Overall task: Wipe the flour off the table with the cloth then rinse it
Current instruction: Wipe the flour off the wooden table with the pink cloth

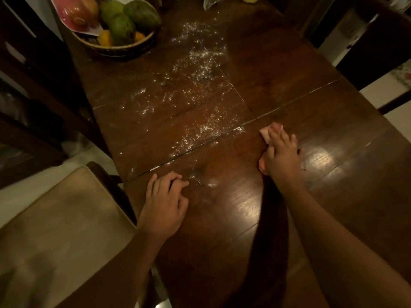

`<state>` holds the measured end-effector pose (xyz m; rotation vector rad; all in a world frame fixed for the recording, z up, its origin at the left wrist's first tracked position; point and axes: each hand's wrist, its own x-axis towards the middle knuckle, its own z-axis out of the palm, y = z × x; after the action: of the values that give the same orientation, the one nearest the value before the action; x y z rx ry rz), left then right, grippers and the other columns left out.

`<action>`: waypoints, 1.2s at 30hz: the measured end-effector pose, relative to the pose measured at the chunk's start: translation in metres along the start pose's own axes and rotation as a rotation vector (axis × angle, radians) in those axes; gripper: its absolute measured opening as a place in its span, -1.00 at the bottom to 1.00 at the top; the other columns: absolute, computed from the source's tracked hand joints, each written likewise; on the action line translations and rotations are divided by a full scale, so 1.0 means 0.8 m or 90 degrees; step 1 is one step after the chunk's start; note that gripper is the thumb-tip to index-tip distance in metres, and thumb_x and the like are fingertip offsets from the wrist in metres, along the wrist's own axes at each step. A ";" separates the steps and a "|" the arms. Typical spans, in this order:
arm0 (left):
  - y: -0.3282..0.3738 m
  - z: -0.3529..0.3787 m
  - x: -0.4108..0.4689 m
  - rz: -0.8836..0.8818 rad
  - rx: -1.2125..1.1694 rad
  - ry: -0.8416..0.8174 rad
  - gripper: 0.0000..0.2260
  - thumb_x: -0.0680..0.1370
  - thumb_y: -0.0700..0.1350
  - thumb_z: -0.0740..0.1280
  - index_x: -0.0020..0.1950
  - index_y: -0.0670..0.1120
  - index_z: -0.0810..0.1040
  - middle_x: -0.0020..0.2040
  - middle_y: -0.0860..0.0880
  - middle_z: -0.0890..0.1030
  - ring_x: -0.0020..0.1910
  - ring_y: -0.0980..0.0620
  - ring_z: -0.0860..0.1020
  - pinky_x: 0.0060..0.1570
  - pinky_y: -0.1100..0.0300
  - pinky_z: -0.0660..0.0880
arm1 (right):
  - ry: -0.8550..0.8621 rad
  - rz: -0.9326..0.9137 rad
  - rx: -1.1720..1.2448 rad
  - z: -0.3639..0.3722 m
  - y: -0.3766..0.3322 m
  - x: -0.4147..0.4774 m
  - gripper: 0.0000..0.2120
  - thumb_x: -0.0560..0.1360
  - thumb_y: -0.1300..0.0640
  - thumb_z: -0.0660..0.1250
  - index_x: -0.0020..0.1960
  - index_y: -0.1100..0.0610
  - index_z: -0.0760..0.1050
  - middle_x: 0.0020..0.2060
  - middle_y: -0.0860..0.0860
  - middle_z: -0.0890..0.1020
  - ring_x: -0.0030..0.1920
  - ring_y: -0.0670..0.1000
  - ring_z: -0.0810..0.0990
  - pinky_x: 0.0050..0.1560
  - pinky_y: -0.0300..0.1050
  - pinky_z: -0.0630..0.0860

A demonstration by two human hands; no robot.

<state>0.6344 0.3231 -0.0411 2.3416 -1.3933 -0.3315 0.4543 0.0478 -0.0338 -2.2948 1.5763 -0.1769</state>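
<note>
Two bare forearms lay over the near end of the dark wooden table (333, 178). At the end of one, the right hand (282, 156) was pressed flat on a pink cloth (265, 132), fingers fairly straight and spread over it. Most of the cloth was hidden under that palm, with only a corner and an edge showing. The left hand (164, 207) rested on the wood near the table's left edge, fingers loosely curled and holding nothing.

White flour (200, 70) was scattered beyond and to the left of the cloth, up the middle of the table towards a woven basket (115, 48) of green fruit (124, 25). A cushioned chair (55, 230) stood at the left and a dark chair (378, 47) at the far right. Something crinkled and shiny (210, 2) at the far end was cut off by the frame and could not be made out.
</note>
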 end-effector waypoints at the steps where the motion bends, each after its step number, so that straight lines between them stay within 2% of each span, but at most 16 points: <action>1: -0.001 0.001 -0.001 0.001 -0.001 0.001 -0.67 0.53 -0.05 0.12 0.24 0.00 0.53 0.22 0.04 0.43 0.34 0.05 0.39 0.50 -0.15 0.11 | 0.018 0.037 -0.009 0.009 -0.019 0.012 -0.44 0.61 0.10 0.14 0.58 -0.13 0.20 0.61 -0.05 0.15 0.59 0.23 0.04 0.54 0.35 -0.07; 3: -0.002 0.003 -0.002 0.003 -0.005 0.006 -0.67 0.53 -0.05 0.13 0.23 0.00 0.53 0.22 0.04 0.44 0.35 0.04 0.39 0.50 -0.16 0.11 | 0.011 0.010 -0.034 0.030 -0.061 0.022 -0.44 0.59 0.12 0.17 0.58 -0.07 0.23 0.60 0.03 0.19 0.58 0.26 0.07 0.55 0.32 -0.03; 8: -0.001 0.004 0.001 0.003 -0.007 0.012 -0.69 0.50 -0.07 0.19 0.21 -0.01 0.54 0.21 0.02 0.47 0.35 0.02 0.40 0.49 -0.14 0.12 | -0.175 -0.432 -0.045 0.048 -0.106 -0.017 -0.48 0.58 0.08 0.12 0.53 -0.14 0.32 0.58 -0.07 0.22 0.60 0.14 0.08 0.58 0.20 -0.04; 10: -0.001 0.005 -0.001 -0.001 -0.008 0.010 -0.69 0.51 -0.07 0.19 0.22 -0.01 0.54 0.22 0.02 0.47 0.36 0.02 0.40 0.50 -0.13 0.12 | -0.244 -0.551 -0.079 0.036 -0.079 -0.022 -0.50 0.60 -0.02 0.03 0.54 -0.19 0.26 0.58 -0.14 0.18 0.60 0.04 0.05 0.57 0.12 -0.07; 11: -0.001 0.005 -0.001 -0.003 -0.008 0.008 -0.69 0.51 -0.07 0.18 0.22 0.00 0.54 0.22 0.02 0.47 0.37 0.03 0.39 0.50 -0.13 0.12 | -0.246 -0.565 -0.097 0.028 -0.061 -0.016 -0.50 0.60 -0.05 0.01 0.54 -0.22 0.24 0.57 -0.19 0.16 0.60 0.01 0.05 0.58 0.14 -0.07; 13: -0.001 0.004 -0.001 -0.004 -0.009 0.004 -0.69 0.52 -0.06 0.16 0.22 0.00 0.54 0.23 0.02 0.47 0.38 0.03 0.39 0.50 -0.15 0.13 | -0.200 -0.478 -0.096 0.011 -0.029 0.009 -0.52 0.62 -0.04 0.04 0.53 -0.27 0.23 0.57 -0.25 0.13 0.60 -0.03 0.03 0.57 0.28 -0.07; 15: -0.001 0.004 0.000 -0.003 -0.008 0.004 -0.68 0.52 -0.06 0.16 0.23 -0.01 0.54 0.23 0.02 0.47 0.38 0.03 0.39 0.49 -0.16 0.14 | -0.130 -0.296 -0.056 -0.001 -0.013 0.038 -0.48 0.65 0.05 0.08 0.56 -0.29 0.16 0.58 -0.29 0.08 0.60 -0.02 -0.01 0.56 0.32 -0.13; 17: -0.002 0.004 0.000 -0.001 -0.008 0.008 -0.68 0.52 -0.06 0.17 0.22 -0.01 0.54 0.22 0.03 0.47 0.37 0.02 0.40 0.49 -0.16 0.15 | -0.061 -0.145 -0.029 0.003 -0.024 0.059 -0.45 0.65 0.10 0.10 0.58 -0.24 0.13 0.60 -0.20 0.10 0.61 0.08 -0.02 0.55 0.32 -0.14; 19: -0.001 0.004 0.000 -0.002 -0.007 0.007 -0.69 0.52 -0.06 0.17 0.22 0.00 0.54 0.22 0.03 0.46 0.38 0.03 0.39 0.49 -0.16 0.13 | -0.022 -0.080 -0.036 0.018 -0.053 0.062 -0.44 0.61 0.12 0.14 0.58 -0.16 0.19 0.61 -0.08 0.16 0.60 0.20 0.04 0.55 0.34 -0.04; 21: -0.002 0.004 -0.001 -0.005 -0.005 0.004 -0.69 0.51 -0.06 0.18 0.21 0.00 0.54 0.22 0.04 0.45 0.39 0.03 0.38 0.50 -0.13 0.10 | -0.031 -0.127 -0.046 0.036 -0.082 0.045 -0.44 0.58 0.13 0.18 0.56 -0.12 0.25 0.60 -0.02 0.20 0.58 0.22 0.09 0.55 0.31 0.02; 23: -0.001 0.004 -0.001 -0.005 -0.007 0.000 -0.69 0.50 -0.06 0.21 0.22 0.01 0.53 0.23 0.05 0.45 0.39 0.04 0.38 0.51 -0.10 0.07 | -0.072 -0.247 -0.044 0.048 -0.098 0.014 -0.45 0.57 0.10 0.14 0.55 -0.11 0.29 0.58 -0.04 0.24 0.59 0.17 0.12 0.56 0.25 0.03; 26: -0.001 0.003 0.000 -0.004 -0.003 -0.006 -0.69 0.48 -0.07 0.25 0.22 0.03 0.52 0.22 0.06 0.45 0.38 0.04 0.38 0.50 -0.09 0.07 | -0.137 -0.389 -0.032 0.042 -0.087 -0.014 -0.48 0.57 -0.02 0.01 0.52 -0.14 0.33 0.55 -0.09 0.30 0.59 0.08 0.13 0.56 0.15 0.02; 28: 0.000 0.002 0.001 -0.003 0.000 -0.008 -0.69 0.48 -0.07 0.25 0.22 0.03 0.53 0.22 0.05 0.45 0.38 0.03 0.39 0.50 -0.08 0.07 | -0.139 -0.417 -0.060 0.031 -0.063 -0.004 -0.51 0.58 -0.04 0.02 0.50 -0.22 0.33 0.54 -0.15 0.31 0.59 -0.01 0.13 0.54 0.16 -0.02; 30: 0.000 0.001 0.000 -0.004 0.000 -0.009 -0.69 0.50 -0.05 0.21 0.22 0.03 0.53 0.22 0.05 0.44 0.38 0.04 0.38 0.51 -0.07 0.06 | -0.084 -0.330 -0.071 0.019 -0.042 0.021 -0.52 0.58 0.03 0.12 0.48 -0.24 0.34 0.53 -0.18 0.31 0.58 -0.02 0.16 0.54 0.20 -0.06; 33: -0.001 0.001 0.000 0.003 0.001 -0.011 -0.69 0.51 -0.04 0.17 0.23 0.04 0.50 0.22 0.05 0.43 0.36 0.05 0.38 0.51 -0.07 0.04 | 0.001 -0.112 -0.017 0.006 -0.036 0.054 -0.52 0.61 0.16 0.16 0.47 -0.17 0.37 0.53 -0.08 0.33 0.58 0.06 0.15 0.55 0.28 -0.05; 36: -0.002 0.001 0.000 0.004 -0.001 -0.013 -0.70 0.51 -0.04 0.18 0.22 0.03 0.51 0.23 0.04 0.45 0.37 0.04 0.38 0.50 -0.09 0.06 | 0.024 -0.089 0.016 0.013 -0.051 0.056 -0.48 0.54 0.12 0.07 0.47 -0.06 0.41 0.53 0.01 0.34 0.57 0.18 0.16 0.55 0.31 0.03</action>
<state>0.6354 0.3232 -0.0428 2.3375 -1.4095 -0.3560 0.5103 0.0218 -0.0333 -2.3951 1.4226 -0.2746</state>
